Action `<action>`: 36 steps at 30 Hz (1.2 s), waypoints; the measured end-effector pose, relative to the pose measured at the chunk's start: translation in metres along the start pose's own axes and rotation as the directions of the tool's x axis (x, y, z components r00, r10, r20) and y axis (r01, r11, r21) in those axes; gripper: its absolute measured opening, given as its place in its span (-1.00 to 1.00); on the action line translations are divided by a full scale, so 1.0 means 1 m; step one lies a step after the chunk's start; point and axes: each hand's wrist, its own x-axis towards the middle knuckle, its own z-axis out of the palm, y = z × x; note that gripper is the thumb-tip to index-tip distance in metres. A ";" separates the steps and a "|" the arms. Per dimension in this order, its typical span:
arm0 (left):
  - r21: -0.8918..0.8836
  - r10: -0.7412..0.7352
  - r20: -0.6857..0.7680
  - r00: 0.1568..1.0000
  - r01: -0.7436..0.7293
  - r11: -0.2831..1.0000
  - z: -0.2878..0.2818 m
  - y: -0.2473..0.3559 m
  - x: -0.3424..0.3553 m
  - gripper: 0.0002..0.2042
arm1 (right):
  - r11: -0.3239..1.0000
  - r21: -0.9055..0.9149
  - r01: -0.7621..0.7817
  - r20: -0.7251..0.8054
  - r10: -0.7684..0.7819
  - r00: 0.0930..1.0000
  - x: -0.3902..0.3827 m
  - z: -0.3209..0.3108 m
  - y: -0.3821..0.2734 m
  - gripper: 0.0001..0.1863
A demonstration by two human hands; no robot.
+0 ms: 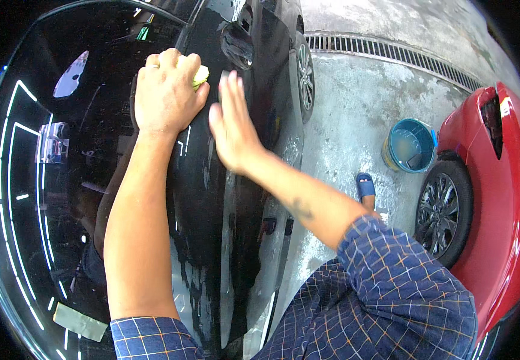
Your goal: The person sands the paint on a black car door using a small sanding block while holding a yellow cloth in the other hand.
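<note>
My left hand [170, 96] is closed around a pale yellow-green sponge [200, 77], mostly hidden under the fingers; only a rough-textured end shows by the thumb. It is at the edge between the dark glass [92, 198] and the side of a glossy black car [203, 240]. To its right is my right hand [234, 129], flat with fingers stretched out and slightly blurred, holding nothing. That palm is over the car's side panel; whether it touches I cannot tell. Wet-looking streaks and bright reflections lie along the black bodywork.
A blue-green bucket [408, 146] holding cloudy liquid stands on the wet concrete floor [350, 102]. Beside it is a red car [482, 240]. My foot in a blue slipper [365, 185] is between the cars. A drain grate [386, 49] crosses the floor beyond.
</note>
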 end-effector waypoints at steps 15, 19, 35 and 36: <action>-0.064 -0.025 -0.050 0.998 0.021 0.998 -0.005 -0.016 -0.006 -0.71 | 0.998 -0.055 -0.024 0.105 0.030 0.994 0.001 0.000 -0.021 -0.21; -0.063 -0.029 -0.079 0.996 0.024 0.998 -0.003 -0.012 -0.002 -0.71 | 0.997 -0.027 0.075 0.136 -0.071 0.988 -0.028 -0.008 -0.025 -0.21; -0.042 -0.007 0.023 1.000 0.007 0.999 -0.001 0.003 -0.004 -0.68 | 0.983 -0.049 -0.179 0.021 0.180 0.983 -0.064 0.002 0.044 -0.28; -0.028 -0.013 0.037 0.999 0.014 1.000 -0.004 -0.002 -0.011 -0.68 | 0.981 0.072 -0.180 0.093 0.174 0.980 -0.112 0.009 0.008 -0.21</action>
